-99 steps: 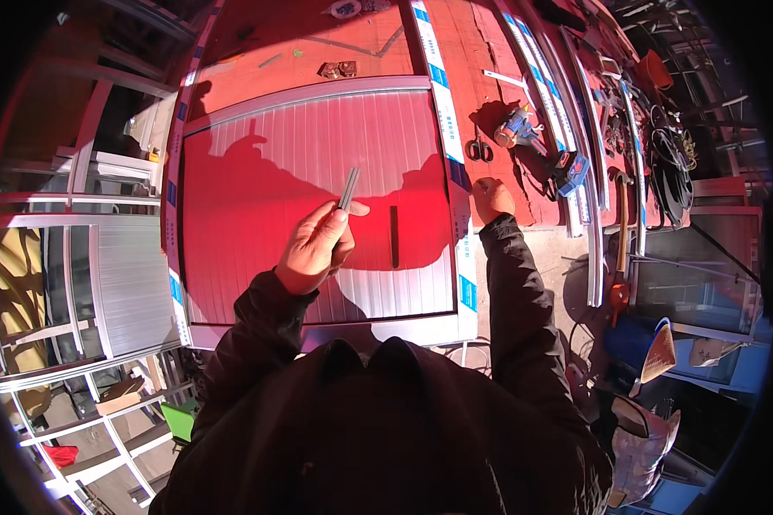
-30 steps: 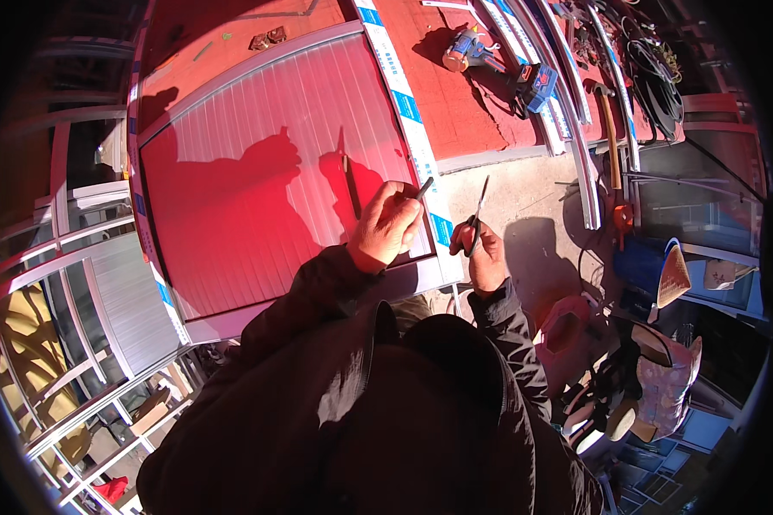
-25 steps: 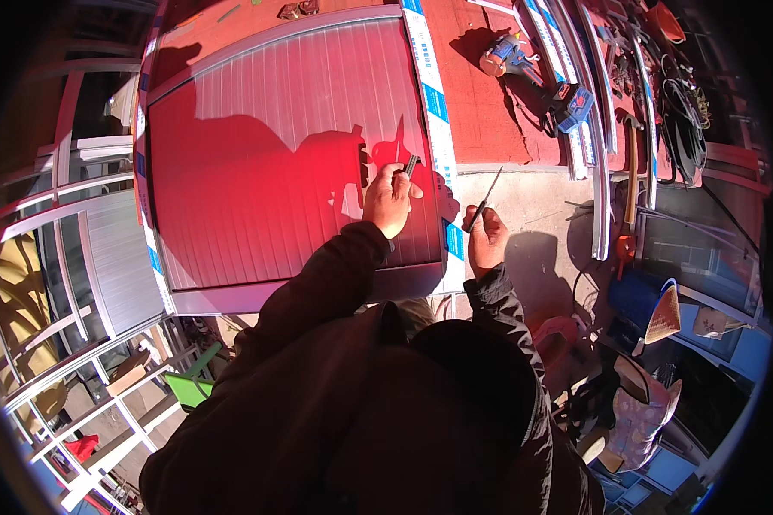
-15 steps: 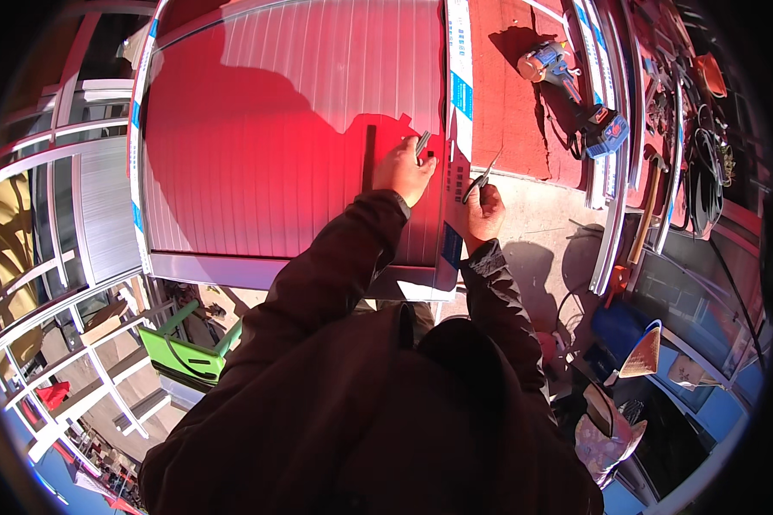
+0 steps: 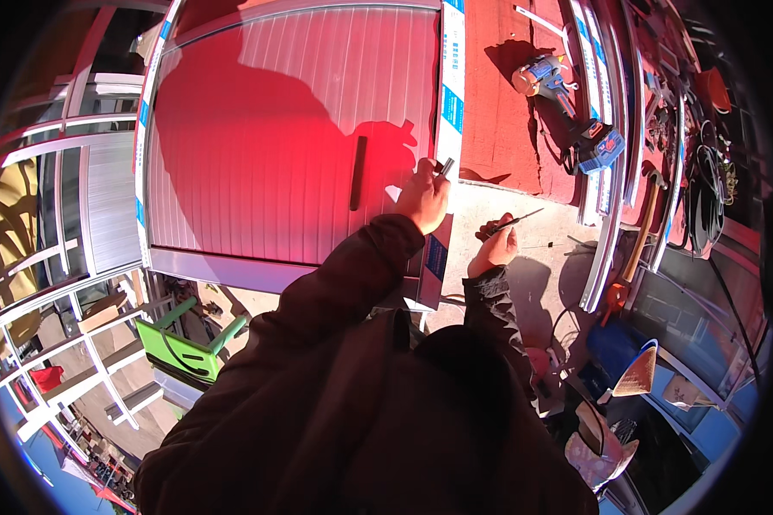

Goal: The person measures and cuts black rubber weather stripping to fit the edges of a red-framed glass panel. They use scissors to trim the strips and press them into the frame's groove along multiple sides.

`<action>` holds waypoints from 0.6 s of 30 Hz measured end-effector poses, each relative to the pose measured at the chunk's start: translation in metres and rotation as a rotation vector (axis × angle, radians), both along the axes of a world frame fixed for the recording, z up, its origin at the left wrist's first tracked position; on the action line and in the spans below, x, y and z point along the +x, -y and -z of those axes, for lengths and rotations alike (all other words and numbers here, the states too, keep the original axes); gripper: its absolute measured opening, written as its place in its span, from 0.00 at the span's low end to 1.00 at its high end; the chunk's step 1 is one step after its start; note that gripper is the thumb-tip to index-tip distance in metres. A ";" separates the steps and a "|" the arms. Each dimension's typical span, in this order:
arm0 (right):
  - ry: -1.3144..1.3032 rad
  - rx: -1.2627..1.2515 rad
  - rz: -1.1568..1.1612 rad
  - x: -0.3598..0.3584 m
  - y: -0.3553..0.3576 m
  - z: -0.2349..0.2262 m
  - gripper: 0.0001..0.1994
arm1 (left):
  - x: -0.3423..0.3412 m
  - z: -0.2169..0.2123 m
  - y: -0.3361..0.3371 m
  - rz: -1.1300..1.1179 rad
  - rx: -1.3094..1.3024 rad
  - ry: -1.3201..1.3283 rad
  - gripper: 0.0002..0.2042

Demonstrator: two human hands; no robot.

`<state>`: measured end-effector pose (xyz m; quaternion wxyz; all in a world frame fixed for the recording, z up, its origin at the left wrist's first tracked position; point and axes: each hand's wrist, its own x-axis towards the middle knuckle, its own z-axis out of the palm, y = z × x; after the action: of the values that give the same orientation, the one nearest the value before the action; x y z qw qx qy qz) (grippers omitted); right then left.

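Observation:
My left hand point(image 5: 423, 199) is closed around a small silvery metal piece point(image 5: 446, 166) at the right edge of a ribbed door panel point(image 5: 258, 172). My right hand point(image 5: 496, 247), just off that edge, grips what look like scissors with dark handles point(image 5: 490, 228), their thin point directed to the right. A narrow dark strip point(image 5: 358, 173) lies on the panel left of my left hand. Blue-and-white protective film point(image 5: 452, 86) covers the panel's side frame. My shadow falls over much of the panel.
A cordless power tool point(image 5: 567, 112) with a blue battery lies on the red surface at upper right. Beyond it are long film-covered profiles point(image 5: 608, 129), a wooden-handled hammer point(image 5: 640, 227) and coiled black cable point(image 5: 704, 189). A green stool point(image 5: 180, 348) stands at lower left.
My left hand has moved right and slightly nearer with the metal piece, onto the frame. My right hand has shifted nearer and right; the scissors' point has swung from upward to rightward.

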<state>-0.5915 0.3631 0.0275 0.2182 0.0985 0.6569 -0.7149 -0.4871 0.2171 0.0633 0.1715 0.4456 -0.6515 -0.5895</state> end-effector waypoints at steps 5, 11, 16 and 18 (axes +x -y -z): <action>-0.174 -0.138 -0.242 0.018 0.023 0.006 0.13 | 0.006 0.038 0.016 -0.128 -0.306 0.108 0.11; -0.283 -0.106 -0.392 0.022 0.060 0.004 0.05 | 0.002 0.016 0.029 -0.166 -0.303 0.241 0.16; -0.273 -0.208 -0.372 0.028 0.066 0.014 0.04 | -0.006 0.019 0.025 -0.147 -0.177 0.192 0.18; -0.260 -0.314 -0.375 0.027 0.064 0.019 0.04 | -0.004 0.022 0.023 -0.166 -0.241 0.172 0.17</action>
<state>-0.5645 0.2989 0.0087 0.2734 -0.1524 0.5675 -0.7616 -0.4912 0.1939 0.0415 0.2156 0.5229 -0.6906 -0.4507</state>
